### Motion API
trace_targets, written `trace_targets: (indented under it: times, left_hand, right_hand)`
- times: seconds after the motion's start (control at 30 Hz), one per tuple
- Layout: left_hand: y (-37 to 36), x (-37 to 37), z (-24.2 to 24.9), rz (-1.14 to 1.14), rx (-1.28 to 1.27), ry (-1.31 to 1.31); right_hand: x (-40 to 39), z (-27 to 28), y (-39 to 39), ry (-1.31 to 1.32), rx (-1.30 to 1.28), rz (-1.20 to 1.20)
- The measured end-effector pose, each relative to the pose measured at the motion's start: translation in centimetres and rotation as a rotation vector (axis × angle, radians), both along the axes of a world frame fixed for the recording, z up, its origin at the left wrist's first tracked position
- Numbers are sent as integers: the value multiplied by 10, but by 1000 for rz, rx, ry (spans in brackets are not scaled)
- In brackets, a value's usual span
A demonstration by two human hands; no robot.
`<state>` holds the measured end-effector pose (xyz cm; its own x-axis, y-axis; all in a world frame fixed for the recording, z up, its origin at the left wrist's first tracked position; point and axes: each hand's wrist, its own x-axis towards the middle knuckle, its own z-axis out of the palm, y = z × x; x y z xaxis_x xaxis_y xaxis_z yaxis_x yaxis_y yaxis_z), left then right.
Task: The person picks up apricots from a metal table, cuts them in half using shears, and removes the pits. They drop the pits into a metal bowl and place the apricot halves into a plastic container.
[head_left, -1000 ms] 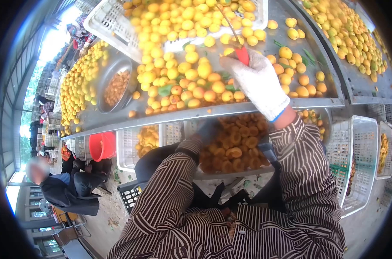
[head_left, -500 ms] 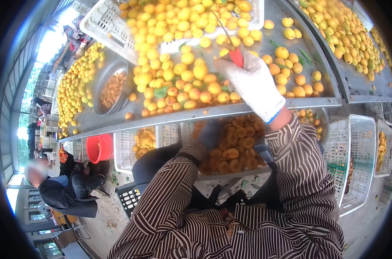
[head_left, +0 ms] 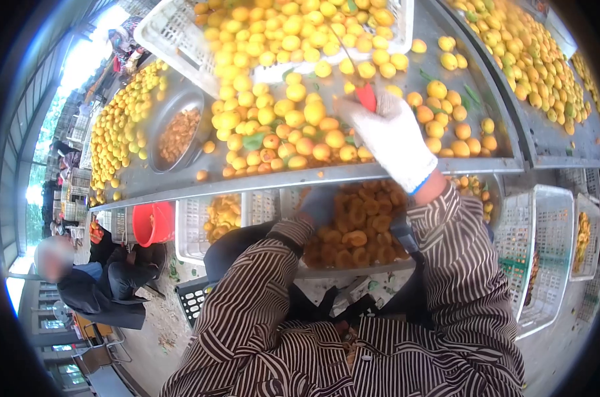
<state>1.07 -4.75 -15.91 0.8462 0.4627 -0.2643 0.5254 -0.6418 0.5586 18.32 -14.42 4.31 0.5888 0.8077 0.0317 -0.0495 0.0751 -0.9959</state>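
Observation:
My right hand (head_left: 394, 135), in a white glove, is closed around the red handle of a thin-bladed knife (head_left: 366, 98), held above the steel table with the blade pointing away from me. Whole yellow-orange apricots (head_left: 300, 112) lie just left of it and beyond it. My left hand (head_left: 318, 204), dark-gloved and blurred, is low by the table's front edge, at the left side of a container of halved apricots (head_left: 363, 228) in front of my lap. Its fingers are too dark and smeared to make out.
A white crate (head_left: 174, 49) tips apricots onto the table. A metal bowl (head_left: 156, 135) of brownish pits stands left. A red bucket (head_left: 153, 223) and white crates (head_left: 545, 264) are below the table. A seated person (head_left: 105, 291) is at left.
The view has shifted slightly, so the table appears a little lower and farther right. My right hand keeps its grip on the knife; my left hand stays over the halved apricots.

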Motion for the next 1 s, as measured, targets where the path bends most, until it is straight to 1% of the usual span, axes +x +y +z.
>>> trace_targets:
  times: [0.07, 0.1, 0.13, 0.17, 0.2, 0.23, 0.3, 0.33, 0.37, 0.4, 0.47, 0.53, 0.57, 0.6, 0.67, 0.7, 0.77, 0.8, 0.87, 0.9, 0.93, 0.97, 1.0]
  left_hand:
    - [-6, 12, 13, -187, 54, 447]
    - [-11, 7, 25, -289, 72, 330]
    - [-15, 2, 40, -393, 98, 216]
    - [-18, 3, 74, -311, -89, 156]
    - [-23, 1, 109, -234, -289, 98]
    - [-20, -2, 133, -222, -270, 76]
    - [-10, -10, 166, 255, -1007, -91]
    - [-2, -10, 173, 270, -1000, -111]
    - [8, -10, 180, 337, -1134, -245]
    - [16, -15, 186, 405, -1257, -388]
    - [19, -12, 196, 446, -1420, -520]
    - [16, -7, 200, 406, -1523, -582]
    - [14, -7, 208, 381, -1439, -602]
    - [11, -7, 216, 361, -1353, -621]
    - [29, -5, 197, 375, -1655, -487]
    - [36, -6, 190, 371, -1656, -496]
    - [45, -12, 177, 446, -1532, -567]
    - [54, -18, 177, 443, -1533, -566]
    - [78, -40, 181, 552, -1367, -657]
    - [102, -54, 190, 524, -1150, -616]
    - [126, -69, 200, 505, -922, -556]
    - [150, -83, 209, 498, -705, -486]
    - [188, -96, 194, 629, -663, -691]
  right_hand:
    - [-2, -4, 4, 8, 50, 18]
    - [2, -8, 6, -83, -15, 29]
    - [-2, -1, 3, 61, -7, 76]
    - [-3, 3, 2, 123, -24, 117]
    - [-4, 10, 0, 169, -95, 140]
    - [-6, 13, -1, 173, -94, 151]
    - [-9, 15, -3, 169, -95, 183]
    - [-10, 15, -2, 8, -106, 157]
    - [-12, 15, -1, -151, -108, 133]
    - [-14, 12, 0, -159, -120, 156]
    - [-20, 0, 5, -490, -121, 114]
    - [-31, -8, 7, -367, -83, 219]
    - [-36, 3, 4, -627, -63, 179]
    - [-35, -7, 8, -709, -84, 146]
    - [-40, 7, 4, -720, -175, 111]
    - [-39, 7, 4, -729, -174, 113]
    - [-36, 2, 4, -623, -121, 76]
    - [-36, 3, 5, -624, -121, 74]
    - [-35, 8, 1, -623, -134, 46]
    - [-32, 11, -2, -717, -173, 38]
    - [-29, 4, -2, -742, -88, 26]
    - [-27, 3, -2, -736, -112, 31]
    - [-29, 4, -1, -727, -135, 44]
